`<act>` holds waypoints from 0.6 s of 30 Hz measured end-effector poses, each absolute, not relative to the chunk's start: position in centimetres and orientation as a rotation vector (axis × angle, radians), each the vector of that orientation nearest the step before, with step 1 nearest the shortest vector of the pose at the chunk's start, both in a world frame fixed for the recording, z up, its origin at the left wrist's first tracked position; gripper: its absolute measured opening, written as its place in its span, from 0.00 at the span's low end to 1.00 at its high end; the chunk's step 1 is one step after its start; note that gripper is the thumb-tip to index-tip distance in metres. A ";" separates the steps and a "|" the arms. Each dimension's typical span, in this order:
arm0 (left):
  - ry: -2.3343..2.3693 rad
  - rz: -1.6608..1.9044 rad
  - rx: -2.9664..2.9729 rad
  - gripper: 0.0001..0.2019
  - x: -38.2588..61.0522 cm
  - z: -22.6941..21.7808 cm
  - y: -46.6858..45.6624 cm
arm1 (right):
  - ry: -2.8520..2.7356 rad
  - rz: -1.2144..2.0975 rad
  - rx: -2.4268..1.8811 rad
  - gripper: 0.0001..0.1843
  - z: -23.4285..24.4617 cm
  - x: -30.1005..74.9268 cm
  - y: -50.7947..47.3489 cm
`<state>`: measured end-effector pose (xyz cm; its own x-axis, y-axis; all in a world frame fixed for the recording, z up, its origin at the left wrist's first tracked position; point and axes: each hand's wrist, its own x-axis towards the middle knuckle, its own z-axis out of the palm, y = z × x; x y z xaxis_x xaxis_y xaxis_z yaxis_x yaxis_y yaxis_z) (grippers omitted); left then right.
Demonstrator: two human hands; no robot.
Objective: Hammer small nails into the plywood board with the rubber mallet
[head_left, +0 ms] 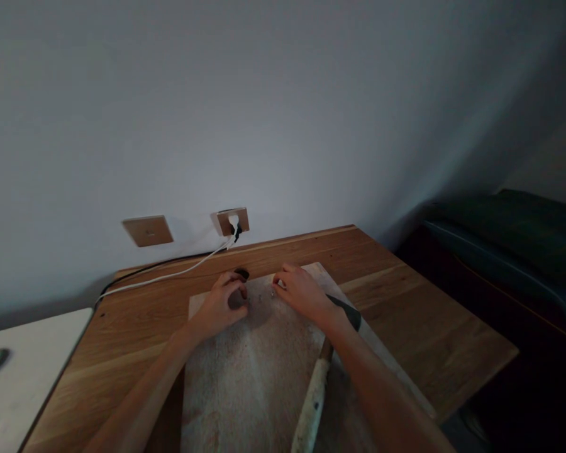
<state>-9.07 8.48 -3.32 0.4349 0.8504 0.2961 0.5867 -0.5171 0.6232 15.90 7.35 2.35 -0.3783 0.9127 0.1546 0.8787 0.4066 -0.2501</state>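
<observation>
My left hand [222,304] rests over the far left part of a pale, worn wooden board [249,384]. Its fingers are curled, and a gap shows between thumb and forefinger. Toward the board's far edge, my right hand [302,290] has thumb and forefinger pinched around a tiny shiny nail-like piece [272,293], too small to make out well. Small marks or bits lie on the board between the hands. A hammer with a dark head [351,313] and a light, worn handle [312,402] lies on the board, partly hidden under my right forearm.
The board lies on a brown wooden table [434,314] against a wall. White and black cables [183,272] run from a wall socket [233,221] along the table's back left. A white surface [23,371] adjoins on the left. The table's right edge drops into a dark area.
</observation>
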 end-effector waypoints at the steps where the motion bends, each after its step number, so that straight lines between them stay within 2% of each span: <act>1: 1.209 0.816 2.249 0.05 -9.2 -3.2 8.6 | -2.401 0.185 -1.552 0.08 2.1 15.7 7.4; 12: 1.224 0.544 2.406 0.08 -11.4 0.9 8.4 | -2.407 0.127 -1.485 0.08 0.5 15.7 7.5; 18: 1.268 0.488 2.459 0.06 -10.9 0.7 8.2 | -2.416 0.079 -1.448 0.06 0.5 15.8 7.4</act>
<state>-10.92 8.25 0.74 0.5450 0.8252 0.1481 0.7119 -0.5488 0.4381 15.81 7.43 0.50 -0.4337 0.8672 0.2449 0.8493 0.4842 -0.2105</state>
